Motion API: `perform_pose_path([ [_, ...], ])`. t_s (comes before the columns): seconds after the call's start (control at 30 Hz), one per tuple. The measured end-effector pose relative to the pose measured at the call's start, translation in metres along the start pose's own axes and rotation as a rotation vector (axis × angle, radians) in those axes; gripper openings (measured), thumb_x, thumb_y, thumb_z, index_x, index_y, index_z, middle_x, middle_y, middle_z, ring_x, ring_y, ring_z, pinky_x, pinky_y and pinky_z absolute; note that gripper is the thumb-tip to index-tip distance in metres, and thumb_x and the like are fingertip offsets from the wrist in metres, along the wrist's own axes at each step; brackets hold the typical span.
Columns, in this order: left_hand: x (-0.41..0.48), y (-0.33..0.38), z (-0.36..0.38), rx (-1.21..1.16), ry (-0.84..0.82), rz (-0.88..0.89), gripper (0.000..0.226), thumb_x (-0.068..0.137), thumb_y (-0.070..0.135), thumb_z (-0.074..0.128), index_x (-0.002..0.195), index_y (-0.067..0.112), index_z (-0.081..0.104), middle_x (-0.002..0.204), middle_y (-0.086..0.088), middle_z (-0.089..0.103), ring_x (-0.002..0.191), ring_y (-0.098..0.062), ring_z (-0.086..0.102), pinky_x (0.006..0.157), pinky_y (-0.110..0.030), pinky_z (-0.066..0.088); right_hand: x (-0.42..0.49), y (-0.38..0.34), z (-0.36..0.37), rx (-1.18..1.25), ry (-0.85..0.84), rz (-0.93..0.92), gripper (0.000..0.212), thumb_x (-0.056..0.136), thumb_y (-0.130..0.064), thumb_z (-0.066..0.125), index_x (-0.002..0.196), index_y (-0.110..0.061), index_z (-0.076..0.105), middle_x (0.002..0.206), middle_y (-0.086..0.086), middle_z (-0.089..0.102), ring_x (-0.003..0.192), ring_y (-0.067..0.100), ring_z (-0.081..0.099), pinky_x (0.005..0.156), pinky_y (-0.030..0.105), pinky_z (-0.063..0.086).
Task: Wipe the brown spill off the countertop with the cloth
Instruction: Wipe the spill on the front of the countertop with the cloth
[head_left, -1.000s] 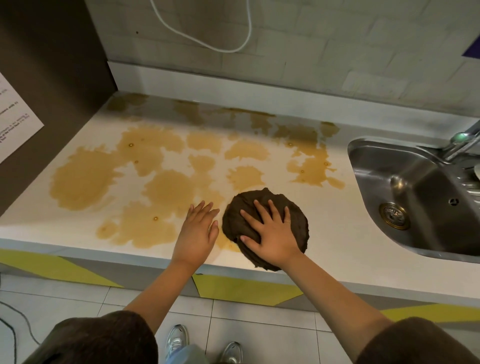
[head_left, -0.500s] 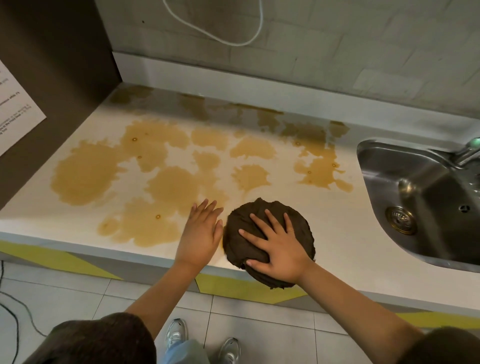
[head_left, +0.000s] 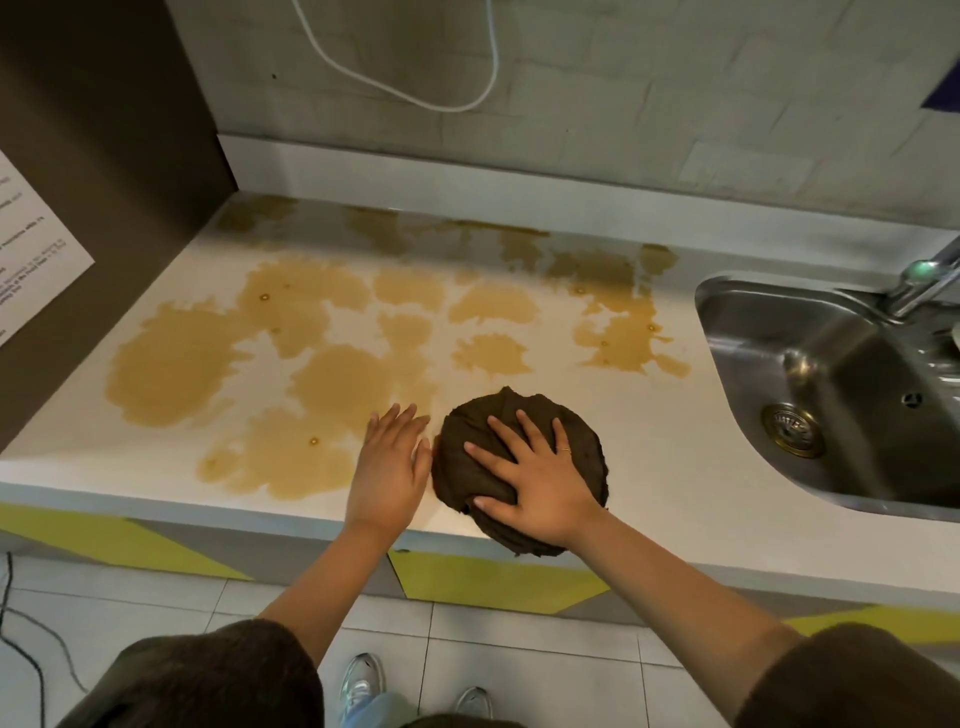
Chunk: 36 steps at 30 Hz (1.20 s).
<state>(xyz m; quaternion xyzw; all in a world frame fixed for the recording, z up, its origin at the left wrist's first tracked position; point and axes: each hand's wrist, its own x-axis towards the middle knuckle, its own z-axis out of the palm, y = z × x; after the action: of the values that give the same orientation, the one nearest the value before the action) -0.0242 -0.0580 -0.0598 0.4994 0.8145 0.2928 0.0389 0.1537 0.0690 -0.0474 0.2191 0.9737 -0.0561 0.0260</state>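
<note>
My right hand (head_left: 540, 488), fingers spread flat, has barely dragged the cloth (head_left: 470, 421) toward me beside my flat left hand (head_left: 387, 467), so the brown spill (head_left: 171, 374) stays unwiped.

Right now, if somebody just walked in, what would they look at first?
A big brown spill covers much of the white countertop, left of the metal sink. Near the front edge, the right hand presses flat on a dark brown cloth, and the left hand lies flat beside it.
</note>
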Motion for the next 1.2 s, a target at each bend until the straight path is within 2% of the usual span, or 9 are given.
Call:
perform_pose_path([
  [0.17, 0.000, 0.000, 0.001, -0.016, 0.015, 0.000, 0.048, 0.095, 0.033, 0.025, 0.124, 0.010, 0.056, 0.136, -0.010, 0.051, 0.135, -0.024, 0.034, 0.117, -0.036, 0.009, -0.031, 0.025, 0.001, -0.002, 0.010, -0.008, 0.065, 0.085, -0.078, 0.013, 0.145, -0.055, 0.013, 0.161, -0.005, 0.010, 0.148, 0.032, 0.000, 0.111, 0.061, -0.008],
  [0.33, 0.001, 0.001, 0.002, -0.020, 0.008, 0.026, 0.049, 0.095, 0.034, 0.024, 0.125, 0.011, 0.055, 0.139, -0.010, 0.048, 0.137, -0.023, 0.031, 0.117, -0.036, 0.009, -0.017, -0.002, 0.001, 0.008, -0.006, -0.015, 0.067, 0.084, -0.078, 0.011, 0.146, -0.054, 0.012, 0.161, -0.002, 0.010, 0.147, 0.035, -0.003, 0.110, 0.063, -0.011],
  [0.47, 0.002, 0.004, -0.001, -0.047, 0.021, 0.041, 0.050, 0.096, 0.036, 0.023, 0.128, 0.011, 0.053, 0.141, -0.008, 0.046, 0.138, -0.021, 0.029, 0.117, -0.033, 0.007, 0.013, -0.036, 0.006, 0.057, 0.034, 0.007, 0.066, 0.086, -0.076, 0.021, 0.146, -0.049, 0.020, 0.160, 0.003, 0.015, 0.146, 0.040, 0.002, 0.108, 0.067, -0.010],
  [0.57, 0.001, 0.005, -0.003, -0.051, 0.038, 0.029, 0.050, 0.096, 0.036, 0.023, 0.128, 0.012, 0.053, 0.140, -0.007, 0.046, 0.137, -0.020, 0.029, 0.117, -0.033, 0.007, 0.036, -0.048, 0.003, 0.081, 0.030, 0.037, 0.065, 0.086, -0.071, 0.029, 0.146, -0.048, 0.022, 0.161, 0.002, 0.011, 0.146, 0.038, -0.002, 0.107, 0.064, -0.016],
  [0.8, 0.000, 0.005, -0.004, -0.047, 0.035, -0.020, 0.051, 0.095, 0.037, 0.023, 0.128, 0.011, 0.053, 0.140, -0.009, 0.046, 0.137, -0.020, 0.029, 0.117, -0.033, 0.007, 0.071, -0.034, -0.006, 0.094, 0.013, 0.166, 0.076, 0.077, -0.077, 0.007, 0.147, -0.050, 0.016, 0.162, -0.001, 0.007, 0.146, 0.035, -0.006, 0.109, 0.065, -0.012],
  [1.2, 0.000, 0.001, 0.000, -0.054, 0.028, 0.002, 0.049, 0.096, 0.035, 0.024, 0.126, 0.011, 0.054, 0.139, -0.009, 0.048, 0.137, -0.022, 0.030, 0.117, -0.033, 0.008, -0.013, 0.017, 0.002, 0.036, 0.020, 0.191, 0.066, 0.083, -0.076, 0.016, 0.145, -0.054, 0.015, 0.161, -0.005, 0.010, 0.147, 0.031, -0.002, 0.112, 0.063, -0.008],
])
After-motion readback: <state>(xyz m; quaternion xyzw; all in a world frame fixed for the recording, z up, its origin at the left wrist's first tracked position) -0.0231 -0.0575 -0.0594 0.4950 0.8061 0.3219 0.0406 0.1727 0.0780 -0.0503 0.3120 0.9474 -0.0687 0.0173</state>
